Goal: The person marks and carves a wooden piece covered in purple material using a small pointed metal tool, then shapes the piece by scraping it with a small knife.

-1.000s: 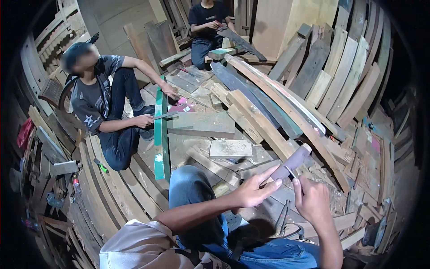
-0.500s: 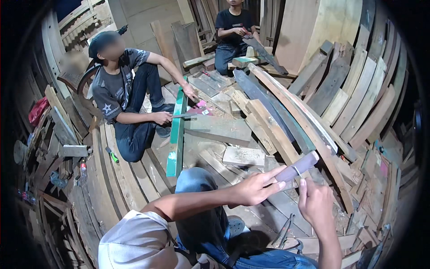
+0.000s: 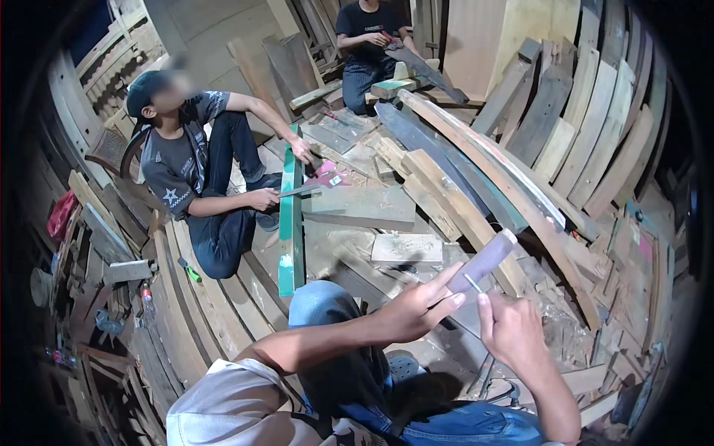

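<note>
Near right, my left hand (image 3: 416, 311) grips a cylinder (image 3: 487, 260), my right hand (image 3: 512, 328) a rod (image 3: 472, 283) against it. Likely working it, I next need steadiness.

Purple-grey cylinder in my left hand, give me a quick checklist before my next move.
1. Left hand gripping the purple-grey cylinder: ok.
2. Right hand gripping the slim pale rod: ok.
3. Cylinder's pale end uncovered: ok.
4. Left thumb well away from the rod: not ok, it is close by.
5. Rod pressed firmly against the cylinder: cannot tell.
6. Nearer co-worker apart from your hands: ok.
</note>
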Demonstrator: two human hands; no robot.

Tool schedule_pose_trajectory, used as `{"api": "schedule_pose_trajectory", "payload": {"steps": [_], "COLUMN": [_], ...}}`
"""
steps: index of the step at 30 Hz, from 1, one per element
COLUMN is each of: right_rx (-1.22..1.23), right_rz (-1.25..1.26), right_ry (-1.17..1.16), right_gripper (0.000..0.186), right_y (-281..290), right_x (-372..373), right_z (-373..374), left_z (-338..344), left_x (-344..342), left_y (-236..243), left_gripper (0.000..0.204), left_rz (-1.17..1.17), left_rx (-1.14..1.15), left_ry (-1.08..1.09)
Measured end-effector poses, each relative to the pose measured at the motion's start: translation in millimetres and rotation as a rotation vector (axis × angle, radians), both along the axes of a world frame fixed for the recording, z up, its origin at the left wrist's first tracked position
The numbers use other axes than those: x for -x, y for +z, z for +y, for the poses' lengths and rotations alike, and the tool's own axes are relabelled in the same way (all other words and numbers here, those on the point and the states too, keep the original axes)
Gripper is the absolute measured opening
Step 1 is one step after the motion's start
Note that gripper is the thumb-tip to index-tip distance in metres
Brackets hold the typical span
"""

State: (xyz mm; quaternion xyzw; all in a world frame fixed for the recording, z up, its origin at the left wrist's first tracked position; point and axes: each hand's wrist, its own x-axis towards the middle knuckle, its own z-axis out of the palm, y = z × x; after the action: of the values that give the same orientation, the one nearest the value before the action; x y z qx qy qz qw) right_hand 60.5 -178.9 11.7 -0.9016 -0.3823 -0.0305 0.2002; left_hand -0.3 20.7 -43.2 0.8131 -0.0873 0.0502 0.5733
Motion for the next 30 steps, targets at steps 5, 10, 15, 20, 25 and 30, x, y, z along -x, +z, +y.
{"api": "schedule_pose_trajectory", "payload": {"steps": [5,10,15,20,25,30], "right_rx": [-0.003,-0.062,-0.097,-0.076,-0.061,0.045], "right_rz": [0.006,0.032,0.104,0.100,0.148,0.142], "right_ry": [-0.080,-0.012,0.047,0.011,0.021,0.080], "right_gripper": [0.034,0.035,0.040,0.038,0.031,0.030], "right_y": [-4.2,-4.7,-10.4,-10.1,-9.1,-5.4], "right_x": [-13.7,-16.0,-14.2,-15.2,-16.7,-10.3], "right_z": [1.9,0.6,-1.6,-5.1,-6.9,-7.8], "left_z": [-2.8,-7.2,-9.2,-16.3,-14.4,-17.8], "left_x": [-3.6,1.9,0.4,0.1,-0.4,-2.0], "left_y": [7.0,29.4,22.7,28.2,37.2,32.5], "left_gripper": [0.064,0.068,0.068,0.068,0.067,0.066], "left_rz": [0.096,0.307,0.355,0.344,0.475,0.447], "left_rx": [-0.047,0.144,0.179,0.196,0.329,0.253], "left_ry": [-0.013,-0.012,-0.055,-0.028,-0.083,-0.068]}}
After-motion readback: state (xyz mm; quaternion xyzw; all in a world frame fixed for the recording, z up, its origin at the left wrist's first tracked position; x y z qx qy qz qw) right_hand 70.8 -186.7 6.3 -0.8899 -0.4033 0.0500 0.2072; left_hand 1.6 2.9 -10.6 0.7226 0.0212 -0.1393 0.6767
